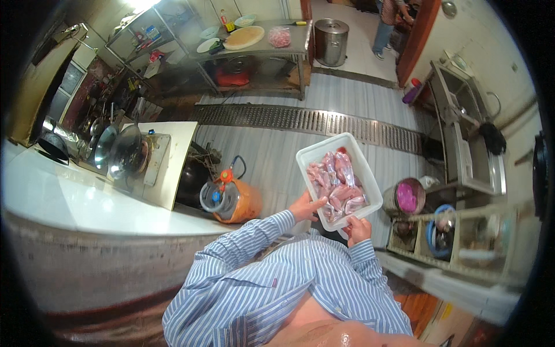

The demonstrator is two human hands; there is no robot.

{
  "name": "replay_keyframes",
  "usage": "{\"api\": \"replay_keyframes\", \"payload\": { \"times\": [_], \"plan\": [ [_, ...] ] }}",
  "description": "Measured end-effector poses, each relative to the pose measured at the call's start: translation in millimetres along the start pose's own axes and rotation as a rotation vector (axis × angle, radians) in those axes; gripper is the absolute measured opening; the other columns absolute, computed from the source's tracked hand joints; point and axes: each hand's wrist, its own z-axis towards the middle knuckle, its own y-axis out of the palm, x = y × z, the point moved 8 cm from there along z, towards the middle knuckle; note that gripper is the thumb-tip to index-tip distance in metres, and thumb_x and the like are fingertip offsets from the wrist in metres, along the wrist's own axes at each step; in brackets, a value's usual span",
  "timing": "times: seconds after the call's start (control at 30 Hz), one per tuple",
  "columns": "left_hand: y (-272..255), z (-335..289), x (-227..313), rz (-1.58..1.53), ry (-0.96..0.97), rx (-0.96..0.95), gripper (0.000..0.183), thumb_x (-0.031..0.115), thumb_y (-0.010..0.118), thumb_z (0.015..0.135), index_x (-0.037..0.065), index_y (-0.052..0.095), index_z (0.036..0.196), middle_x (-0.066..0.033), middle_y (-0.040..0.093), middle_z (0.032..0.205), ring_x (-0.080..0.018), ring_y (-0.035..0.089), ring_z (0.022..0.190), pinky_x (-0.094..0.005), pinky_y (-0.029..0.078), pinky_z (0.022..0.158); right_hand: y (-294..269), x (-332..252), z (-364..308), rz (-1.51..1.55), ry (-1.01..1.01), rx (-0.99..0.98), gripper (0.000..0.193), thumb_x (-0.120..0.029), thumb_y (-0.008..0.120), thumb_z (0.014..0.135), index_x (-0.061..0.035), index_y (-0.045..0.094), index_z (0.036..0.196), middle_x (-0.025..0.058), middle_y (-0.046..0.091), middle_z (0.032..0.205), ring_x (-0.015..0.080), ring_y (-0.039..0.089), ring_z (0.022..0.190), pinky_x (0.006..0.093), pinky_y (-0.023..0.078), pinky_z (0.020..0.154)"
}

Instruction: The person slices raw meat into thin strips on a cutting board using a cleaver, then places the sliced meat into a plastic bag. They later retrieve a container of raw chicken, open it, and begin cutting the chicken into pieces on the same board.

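Observation:
In front of my body I carry a white rectangular plastic tub, tilted somewhat toward me. Pieces of raw pink meat with a glossy surface lie heaped inside it. My left hand grips the tub's near left side, its thumb over the rim. At the near right corner, my right hand is closed on the edge. The fingers under the tub are mostly hidden.
To the left stand an orange-and-grey gas cylinder and a counter with woks. A metal drain grate crosses the floor. Ahead are a metal table with a round board, a steel pot and a person. Right: sink, bucket.

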Motion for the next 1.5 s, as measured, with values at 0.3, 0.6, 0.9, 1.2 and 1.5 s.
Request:
{"api": "replay_keyframes", "payload": {
  "times": [0.3, 0.6, 0.9, 1.2, 1.5],
  "plan": [
    [-266.8, 127.3, 108.3, -0.613, 0.184, 0.636, 0.052, 0.006, 0.064, 0.086, 0.003, 0.049, 0.136, -0.0142, 0.065, 0.122, -0.0313, 0.07, 0.106, -0.05, 0.064, 0.082, 330.8, -139.2, 249.7, -0.814, -0.002, -0.848, 0.03, -0.022, 0.076, 0.093, 0.0006, 0.07, 0.112, 0.0081, 0.071, 0.1, 0.0181, 0.07, 0.085, 0.034, 0.06, 0.073],
    [-569.0, 117.1, 127.5, -0.697, 0.171, 1.151, 0.054, 0.004, 0.063, 0.079, 0.001, 0.052, 0.132, -0.0131, 0.065, 0.107, -0.0276, 0.071, 0.087, -0.041, 0.065, 0.063, 596.1, -248.5, 569.0, -0.734, 0.001, -0.635, 0.031, -0.023, 0.068, 0.098, -0.0047, 0.062, 0.122, 0.0105, 0.07, 0.099, 0.0211, 0.072, 0.085, 0.0365, 0.06, 0.069],
    [-786.6, 214.6, 218.6, -0.822, 0.169, 1.138, 0.044, 0.008, 0.063, 0.083, 0.009, 0.055, 0.126, -0.0091, 0.064, 0.101, -0.0273, 0.07, 0.084, -0.0474, 0.063, 0.067, 742.3, -297.1, 851.8, -0.36, 0.148, -0.142, 0.028, -0.02, 0.062, 0.099, -0.008, 0.053, 0.123, 0.0137, 0.066, 0.104, 0.0294, 0.072, 0.084, 0.0409, 0.061, 0.064],
    [-900.3, 314.5, 313.1, -0.843, 0.386, 1.021, 0.057, 0.003, 0.058, 0.077, 0.004, 0.053, 0.134, -0.0116, 0.061, 0.113, -0.0305, 0.066, 0.098, -0.0532, 0.063, 0.084, 864.7, -350.0, 1013.4, -1.228, -0.164, -0.149, 0.025, -0.016, 0.058, 0.092, -0.0099, 0.078, 0.105, 0.0136, 0.077, 0.103, 0.0283, 0.075, 0.086, 0.0417, 0.058, 0.075],
    [-964.8, 371.1, 358.2, -1.001, 0.378, 1.057, 0.032, 0.006, 0.059, 0.088, -0.004, 0.068, 0.118, -0.0156, 0.071, 0.111, -0.0304, 0.072, 0.099, -0.0453, 0.06, 0.088, 898.9, -420.2, 1102.3, -1.522, -0.55, -0.212, 0.035, -0.011, 0.075, 0.076, -0.0136, 0.079, 0.111, 0.006, 0.075, 0.117, 0.0252, 0.071, 0.105, 0.0375, 0.056, 0.096]
  ]
}}
